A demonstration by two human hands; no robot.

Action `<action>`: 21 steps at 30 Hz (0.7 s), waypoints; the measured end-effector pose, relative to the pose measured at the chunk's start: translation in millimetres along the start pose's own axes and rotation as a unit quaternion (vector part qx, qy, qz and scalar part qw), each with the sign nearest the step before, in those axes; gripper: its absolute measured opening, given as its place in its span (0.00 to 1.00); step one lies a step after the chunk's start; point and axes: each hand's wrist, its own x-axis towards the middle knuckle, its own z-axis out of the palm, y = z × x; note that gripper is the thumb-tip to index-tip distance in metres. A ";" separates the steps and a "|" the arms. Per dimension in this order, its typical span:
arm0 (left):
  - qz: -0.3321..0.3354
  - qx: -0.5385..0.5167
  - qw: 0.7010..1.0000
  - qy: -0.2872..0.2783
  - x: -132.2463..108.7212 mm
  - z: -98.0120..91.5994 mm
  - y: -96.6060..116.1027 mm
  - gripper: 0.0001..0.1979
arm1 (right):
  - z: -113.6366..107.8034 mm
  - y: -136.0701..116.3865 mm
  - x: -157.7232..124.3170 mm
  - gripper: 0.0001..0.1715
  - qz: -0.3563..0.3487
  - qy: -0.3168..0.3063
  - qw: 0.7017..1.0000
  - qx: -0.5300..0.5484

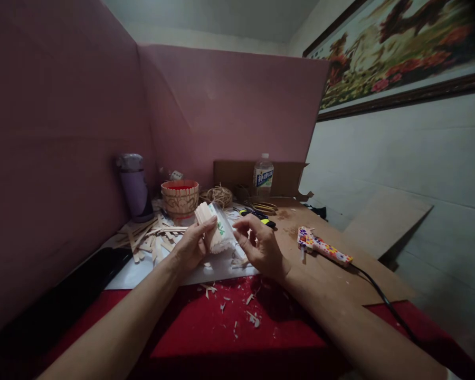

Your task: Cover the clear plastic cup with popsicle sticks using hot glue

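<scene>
My left hand (193, 244) is closed around a bundle of pale wooden craft sticks in a clear plastic bag (217, 228), thumb on top, held above the table. My right hand (261, 245) touches the bag's right side with curled fingers pinching at the plastic. Loose wooden sticks (150, 237) lie scattered on white paper (142, 272) just left of my hands. Behind them stands a small round pot (180, 198) clad in sticks, with a red inside.
A flower-patterned glue gun (322, 247) with a black cord lies on brown cardboard at the right. Pliers or cutters (257, 215), a ball of twine (220, 196), a plastic bottle (263, 177) and a purple flask (133, 186) stand at the back. Wood chips (237, 311) litter the red cloth. Pink boards wall the left and back.
</scene>
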 end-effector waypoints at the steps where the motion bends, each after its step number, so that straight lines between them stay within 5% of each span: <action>1: -0.004 -0.002 1.000 0.001 -0.7 1.2 -0.3 0.12 | 0.5 -0.8 -0.6 0.05 -0.014 -0.004 1.000 -0.007; 9: -0.028 -0.026 0.999 0.005 -3.3 4.6 -0.5 0.07 | 4.1 -0.4 -2.6 0.14 -0.048 -0.036 0.998 -0.009; 21: 0.005 -0.034 0.999 0.037 -4.7 7.7 -2.2 0.08 | 1.1 -0.4 -3.7 0.12 -0.113 -0.058 0.991 -0.031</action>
